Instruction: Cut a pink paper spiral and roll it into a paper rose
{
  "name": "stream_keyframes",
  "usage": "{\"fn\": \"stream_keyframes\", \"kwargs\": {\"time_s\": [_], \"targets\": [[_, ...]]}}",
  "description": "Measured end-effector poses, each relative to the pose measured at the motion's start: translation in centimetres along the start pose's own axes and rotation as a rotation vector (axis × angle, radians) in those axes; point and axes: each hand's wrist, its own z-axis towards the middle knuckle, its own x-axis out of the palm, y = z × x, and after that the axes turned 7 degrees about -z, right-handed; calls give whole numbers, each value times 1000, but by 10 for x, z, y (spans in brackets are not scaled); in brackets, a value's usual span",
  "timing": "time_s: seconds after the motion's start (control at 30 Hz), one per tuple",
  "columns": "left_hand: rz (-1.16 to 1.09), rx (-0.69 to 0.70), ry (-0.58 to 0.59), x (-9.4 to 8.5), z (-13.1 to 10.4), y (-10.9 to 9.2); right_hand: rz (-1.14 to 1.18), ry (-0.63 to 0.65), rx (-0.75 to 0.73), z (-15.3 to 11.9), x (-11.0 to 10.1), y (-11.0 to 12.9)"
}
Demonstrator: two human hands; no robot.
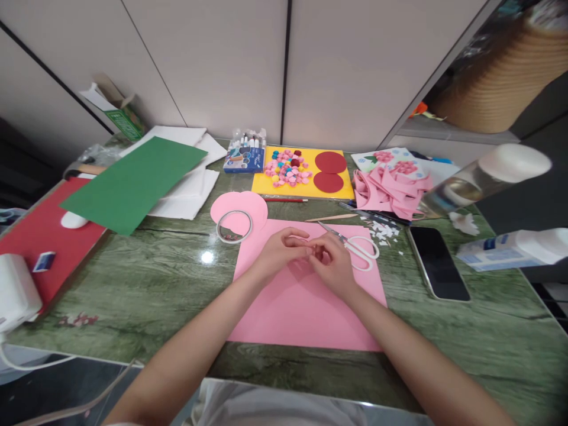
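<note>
My left hand (pixel 286 251) and my right hand (pixel 332 260) meet above a pink sheet of paper (pixel 306 313). The fingertips of both are pinched together; whatever lies between them is too small and hidden to name. White-handled scissors (pixel 361 253) rest on the sheet just beyond my right hand, their blades partly behind it. A roll of tape (pixel 219 229) lies to the left, overlapping pink paper circles (pixel 244 207). Farther back, pink, red, blue and yellow pom-poms (pixel 288 168) and two dark red paper circles (pixel 331 163) sit on a yellow sheet (pixel 261 188).
Pink paper scraps (pixel 390 189), small white bits (pixel 384 231), a phone (pixel 437 260) and bottles (pixel 510 248) stand or lie at the right. Green paper (pixel 137 183), a marker box (pixel 244 160) and a red sheet (pixel 26 236) are at the left and back. A wall panel rises behind.
</note>
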Motion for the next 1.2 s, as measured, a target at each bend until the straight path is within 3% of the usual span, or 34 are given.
{"fn": "stream_keyframes", "kwargs": {"time_s": [0.33, 0.53, 0.83, 1.2], "targets": [[237, 4, 65, -10, 0, -11, 23, 19, -39, -3, 4, -7], [150, 15, 58, -3, -2, -6, -6, -47, 22, 0, 3, -5], [81, -26, 70, 8, -4, -5, 15, -20, 48, 1, 4, -2], [25, -8, 63, -7, 1, -4, 40, 38, -63, 1, -3, 0]]}}
